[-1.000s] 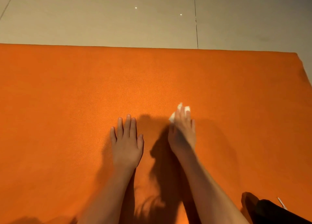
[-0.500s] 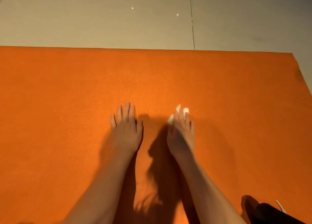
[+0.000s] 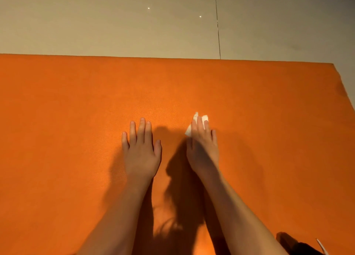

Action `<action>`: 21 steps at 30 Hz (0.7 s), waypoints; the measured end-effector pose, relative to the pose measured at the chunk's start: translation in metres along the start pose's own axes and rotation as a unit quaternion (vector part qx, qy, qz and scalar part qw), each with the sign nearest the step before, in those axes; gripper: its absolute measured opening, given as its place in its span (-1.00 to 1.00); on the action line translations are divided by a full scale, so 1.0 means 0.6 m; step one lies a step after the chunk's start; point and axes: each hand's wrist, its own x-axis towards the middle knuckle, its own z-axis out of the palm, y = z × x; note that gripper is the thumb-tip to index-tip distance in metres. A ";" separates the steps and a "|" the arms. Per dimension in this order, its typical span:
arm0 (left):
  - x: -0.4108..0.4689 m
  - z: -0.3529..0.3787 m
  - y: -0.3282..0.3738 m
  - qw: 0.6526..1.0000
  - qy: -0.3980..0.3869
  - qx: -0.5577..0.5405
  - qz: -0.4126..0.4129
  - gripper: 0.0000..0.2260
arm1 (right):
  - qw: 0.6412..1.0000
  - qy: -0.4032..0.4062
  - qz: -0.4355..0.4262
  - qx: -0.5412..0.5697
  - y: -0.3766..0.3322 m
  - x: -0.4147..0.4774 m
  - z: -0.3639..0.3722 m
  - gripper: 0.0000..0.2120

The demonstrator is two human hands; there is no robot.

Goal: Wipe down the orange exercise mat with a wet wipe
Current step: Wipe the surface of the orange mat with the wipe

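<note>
The orange exercise mat (image 3: 67,110) covers most of the view and lies flat on the floor. My left hand (image 3: 141,149) rests flat on the mat near the middle, fingers straight and together. To its right, my right hand (image 3: 203,145) presses a small white wet wipe (image 3: 194,124) against the mat with straight fingers. Only the wipe's edges show past the fingertips and at the hand's left side.
Beige tiled floor (image 3: 115,20) with a dark grout line lies beyond the mat's far edge. The mat's far right corner (image 3: 333,66) is in view. A dark piece of clothing with a white cord (image 3: 299,245) sits at the bottom right.
Both hands have slid a little farther away from me across the mat. The right hand keeps the wipe under its fingers.
</note>
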 end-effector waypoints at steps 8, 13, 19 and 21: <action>0.001 -0.001 0.002 1.000 0.018 0.009 0.001 -0.46 | 0.998 0.027 0.024 0.054 -0.034 -0.018 0.016 -0.46; 0.001 -0.002 0.002 1.000 0.024 0.004 0.002 -0.47 | 1.000 -0.012 -0.021 -0.013 -0.002 0.030 -0.011 -0.45; 0.019 -0.003 0.005 0.997 0.072 -0.028 0.001 -0.54 | 0.996 0.046 0.031 0.066 -0.025 0.008 0.012 -0.46; 0.020 -0.002 0.008 0.997 0.075 -0.021 -0.001 -0.53 | 0.996 0.054 -0.004 0.072 -0.038 -0.011 0.025 -0.40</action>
